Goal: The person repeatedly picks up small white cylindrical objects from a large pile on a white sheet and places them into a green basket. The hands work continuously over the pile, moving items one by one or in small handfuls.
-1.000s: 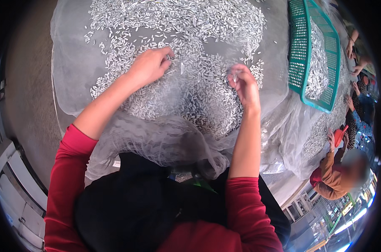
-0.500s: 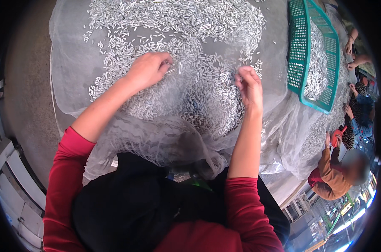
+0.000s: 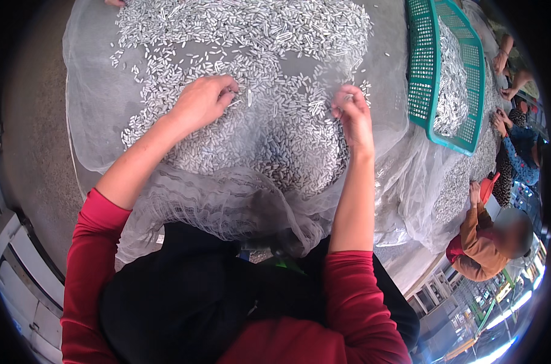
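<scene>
A broad heap of small, elongated silvery-white pieces (image 3: 245,27) spreads over a table covered with pale mesh cloth (image 3: 93,109). Over the left part of the heap is my left hand (image 3: 199,103), its thumb and fingers pinched together just above the pieces. Whatever sits between those fingertips is too small to make out. My right hand (image 3: 354,118) hovers at the heap's right side, fingers curled in and slightly blurred; its grip contents are hidden. Between the hands, one longer narrow piece (image 3: 249,97) stands out from the rest. Nearer to me the pieces form a denser pile (image 3: 293,164).
A green plastic basket (image 3: 424,67) holding similar long silvery pieces stands at the right. Bunched mesh (image 3: 227,194) hangs over the near edge. Beyond the basket, other people work at a table with more pieces; one person (image 3: 482,242) holds a red scoop-like thing (image 3: 488,186).
The whole view has shifted slightly. Both my hands stay over the heap, and the right fingers have changed their curl a little. Another person's fingers now show at the top left edge.
</scene>
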Demonstrator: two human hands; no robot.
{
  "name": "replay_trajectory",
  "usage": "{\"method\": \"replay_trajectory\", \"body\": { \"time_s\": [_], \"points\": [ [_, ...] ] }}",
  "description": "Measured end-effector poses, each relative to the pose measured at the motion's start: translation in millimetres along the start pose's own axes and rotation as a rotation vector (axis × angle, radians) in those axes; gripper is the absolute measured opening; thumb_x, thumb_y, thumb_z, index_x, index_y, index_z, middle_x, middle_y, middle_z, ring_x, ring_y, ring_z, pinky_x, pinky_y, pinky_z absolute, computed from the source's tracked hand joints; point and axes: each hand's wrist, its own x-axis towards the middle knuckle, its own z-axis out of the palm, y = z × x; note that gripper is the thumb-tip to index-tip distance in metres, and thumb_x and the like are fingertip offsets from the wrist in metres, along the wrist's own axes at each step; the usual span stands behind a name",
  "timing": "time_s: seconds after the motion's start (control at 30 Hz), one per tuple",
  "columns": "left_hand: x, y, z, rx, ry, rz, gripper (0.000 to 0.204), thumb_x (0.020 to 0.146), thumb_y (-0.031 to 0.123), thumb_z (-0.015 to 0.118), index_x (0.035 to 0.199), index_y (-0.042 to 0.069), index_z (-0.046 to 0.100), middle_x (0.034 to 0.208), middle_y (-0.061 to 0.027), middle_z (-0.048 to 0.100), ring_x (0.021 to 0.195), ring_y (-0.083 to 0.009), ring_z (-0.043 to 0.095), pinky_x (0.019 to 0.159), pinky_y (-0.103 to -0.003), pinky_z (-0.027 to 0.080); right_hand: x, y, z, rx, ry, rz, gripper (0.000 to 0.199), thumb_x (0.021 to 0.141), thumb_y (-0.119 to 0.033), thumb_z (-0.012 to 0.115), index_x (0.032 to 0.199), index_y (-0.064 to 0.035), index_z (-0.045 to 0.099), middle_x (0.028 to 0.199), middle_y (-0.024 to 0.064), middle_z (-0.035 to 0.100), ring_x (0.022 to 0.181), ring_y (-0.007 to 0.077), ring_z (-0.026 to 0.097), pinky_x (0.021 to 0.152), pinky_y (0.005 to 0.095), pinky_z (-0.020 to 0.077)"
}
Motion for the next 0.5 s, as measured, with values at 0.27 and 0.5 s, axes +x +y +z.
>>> {"method": "replay_trajectory", "body": {
  "time_s": [0.27,0.5],
  "points": [
    [-2,0,0,0.024,0.034,0.043,0.018,0.086,0.011,0.057,0.1,0.001,0.063,0.089,-0.0169,0.066,0.077,-0.0284,0.065,0.072,-0.037,0.05,25,12,12,-1.121,-0.016,-0.606,0.016,0.077,-0.01,0.069,0.093,-0.009,0.068,0.07,0.0044,0.057,0.064,0.0197,0.057,0.059,0.033,0.0457],
    [-2,0,0,-0.014,0.013,-0.005,0.018,0.086,0.01,0.058,0.101,0.001,0.063,0.09,-0.0159,0.067,0.078,-0.027,0.065,0.073,-0.035,0.05,-4,-1,-10,0.408,-0.101,0.085,0.02,0.076,0.0,0.065,0.094,-0.0085,0.061,0.082,-0.0031,0.055,0.078,0.0109,0.053,0.067,0.0245,0.0398]
  ]
}}
